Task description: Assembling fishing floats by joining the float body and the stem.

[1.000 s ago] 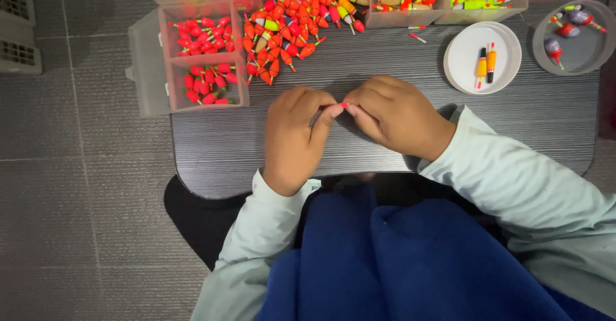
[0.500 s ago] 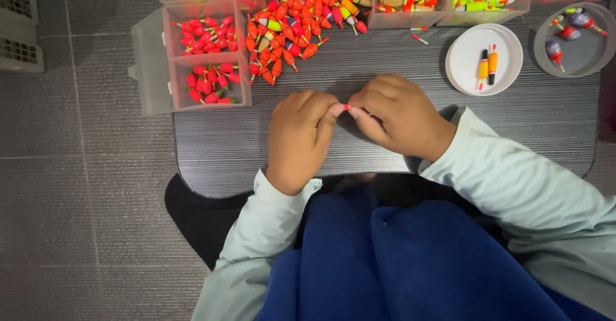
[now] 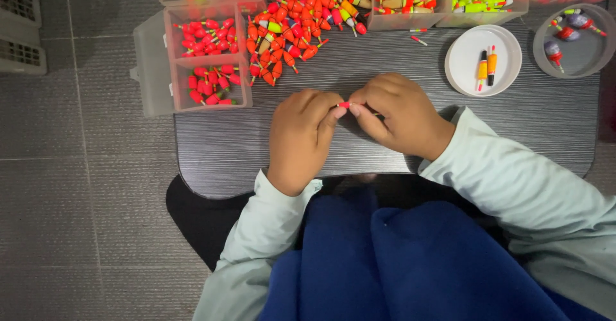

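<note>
Both hands curled knuckles-up over the dark desk (image 3: 256, 154), fingertips meeting. Left hand (image 3: 301, 138) and right hand (image 3: 398, 119) pinch one small red fishing float (image 3: 344, 105) between them, just above desk centre. Clear divided box (image 3: 208, 64) at left holds small red floats; a loose orange-red float pile (image 3: 292, 35) beside it. White round dish (image 3: 484, 60) holds two orange-black floats; grey bowl (image 3: 574, 55) has a few.
</note>
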